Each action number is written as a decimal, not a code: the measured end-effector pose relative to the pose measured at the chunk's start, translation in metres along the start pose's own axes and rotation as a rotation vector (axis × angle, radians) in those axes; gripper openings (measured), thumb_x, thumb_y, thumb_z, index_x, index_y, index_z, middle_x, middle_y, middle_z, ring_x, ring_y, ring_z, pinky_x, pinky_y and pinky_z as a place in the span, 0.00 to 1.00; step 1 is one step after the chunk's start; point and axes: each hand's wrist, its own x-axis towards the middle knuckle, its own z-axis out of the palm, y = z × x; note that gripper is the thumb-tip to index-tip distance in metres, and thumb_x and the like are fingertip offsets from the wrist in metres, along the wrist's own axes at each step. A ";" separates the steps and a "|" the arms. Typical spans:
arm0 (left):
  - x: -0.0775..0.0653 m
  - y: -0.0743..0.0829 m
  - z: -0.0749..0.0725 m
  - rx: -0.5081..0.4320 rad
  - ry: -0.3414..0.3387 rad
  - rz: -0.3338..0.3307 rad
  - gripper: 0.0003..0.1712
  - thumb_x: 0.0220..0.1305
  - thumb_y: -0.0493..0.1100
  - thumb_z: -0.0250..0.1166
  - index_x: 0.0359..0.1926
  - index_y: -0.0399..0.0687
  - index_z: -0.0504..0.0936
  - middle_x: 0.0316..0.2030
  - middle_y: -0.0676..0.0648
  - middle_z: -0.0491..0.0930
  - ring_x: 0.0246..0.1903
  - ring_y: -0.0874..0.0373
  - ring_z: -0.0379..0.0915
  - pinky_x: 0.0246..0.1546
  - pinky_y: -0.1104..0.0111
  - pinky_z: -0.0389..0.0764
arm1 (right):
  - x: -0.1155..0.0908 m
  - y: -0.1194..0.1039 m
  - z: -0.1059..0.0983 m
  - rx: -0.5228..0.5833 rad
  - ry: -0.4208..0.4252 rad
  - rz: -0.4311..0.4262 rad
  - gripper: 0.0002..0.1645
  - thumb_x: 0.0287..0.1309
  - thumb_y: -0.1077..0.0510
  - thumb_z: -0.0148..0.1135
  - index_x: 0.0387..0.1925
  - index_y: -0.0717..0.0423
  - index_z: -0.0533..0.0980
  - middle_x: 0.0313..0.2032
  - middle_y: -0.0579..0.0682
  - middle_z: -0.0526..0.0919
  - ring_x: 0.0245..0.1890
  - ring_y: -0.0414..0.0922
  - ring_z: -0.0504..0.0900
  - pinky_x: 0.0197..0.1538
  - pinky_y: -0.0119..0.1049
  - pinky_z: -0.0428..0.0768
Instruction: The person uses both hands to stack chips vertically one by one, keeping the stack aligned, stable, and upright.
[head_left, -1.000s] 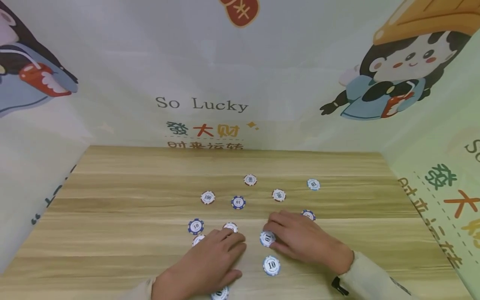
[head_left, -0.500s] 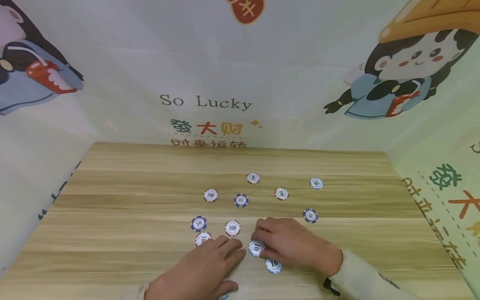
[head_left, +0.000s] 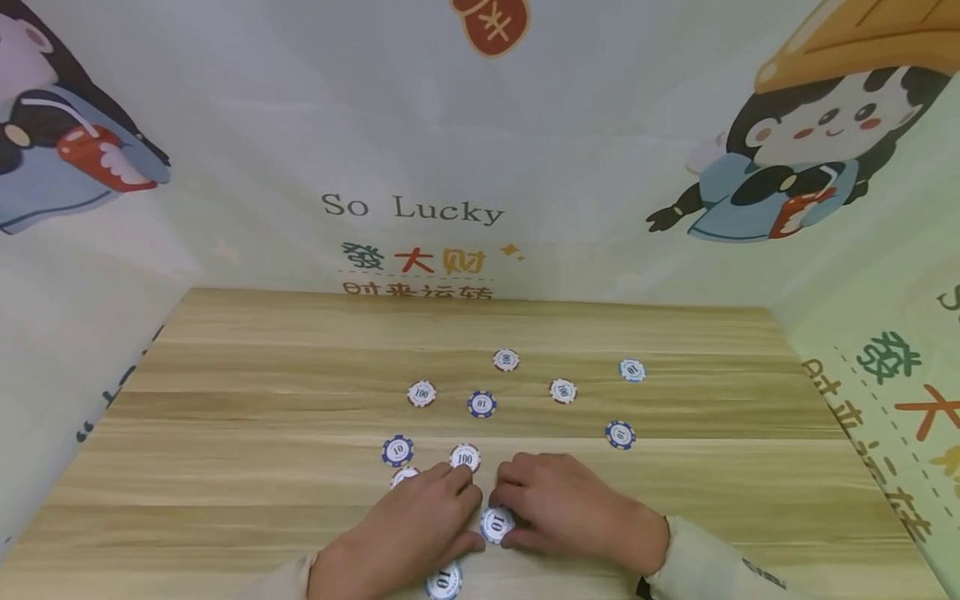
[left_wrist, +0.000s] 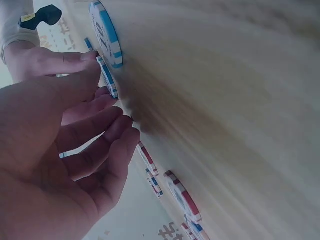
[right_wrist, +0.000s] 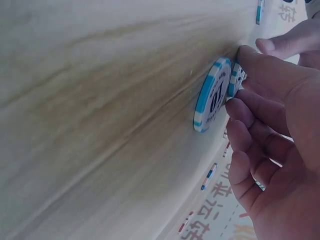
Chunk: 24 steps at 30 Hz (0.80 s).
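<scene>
In the head view a white poker chip (head_left: 497, 525) with light blue edge marks and a 10 lies flat between the two hands. My right hand (head_left: 573, 508) pinches it, thumb on the near side and fingers on the far side. My left hand (head_left: 408, 525) rests at its left, thumb and fingertips bent loosely right at the chip's edge. Another light blue chip (head_left: 444, 581) lies below the left hand. One more light blue chip (right_wrist: 215, 95) stands out in the right wrist view and is hidden by the right hand in the head view.
Several chips lie spread beyond the hands: red-edged 100s such as the nearest chip (head_left: 465, 458), and dark blue 10s such as the chip (head_left: 397, 451) at left. The wooden tabletop (head_left: 225, 375) ends at a printed backdrop (head_left: 562, 167) at the back and sides.
My right hand has slid the light blue chip left and toward the body, up to the left hand. It now covers the second light blue chip; the dark blue chip at right is uncovered.
</scene>
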 end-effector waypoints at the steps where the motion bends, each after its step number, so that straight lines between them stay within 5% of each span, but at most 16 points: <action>1: 0.001 0.000 0.001 0.011 0.010 0.002 0.23 0.69 0.62 0.75 0.40 0.47 0.85 0.41 0.50 0.81 0.39 0.55 0.77 0.40 0.64 0.82 | 0.000 -0.001 0.001 -0.003 0.007 -0.002 0.19 0.62 0.42 0.81 0.46 0.48 0.87 0.37 0.37 0.77 0.36 0.34 0.73 0.38 0.26 0.74; 12: 0.008 -0.001 0.008 0.119 0.085 0.040 0.25 0.61 0.65 0.78 0.41 0.49 0.87 0.36 0.53 0.80 0.33 0.58 0.76 0.31 0.67 0.79 | 0.000 -0.007 0.005 -0.017 0.016 0.012 0.20 0.62 0.39 0.80 0.46 0.47 0.88 0.36 0.37 0.77 0.36 0.35 0.74 0.37 0.26 0.72; 24: 0.010 -0.001 0.005 0.108 0.035 0.036 0.24 0.64 0.65 0.77 0.38 0.50 0.87 0.35 0.53 0.79 0.34 0.58 0.77 0.32 0.68 0.80 | -0.021 0.006 -0.010 0.057 0.098 0.090 0.22 0.63 0.38 0.79 0.47 0.49 0.88 0.38 0.36 0.77 0.36 0.35 0.73 0.39 0.29 0.77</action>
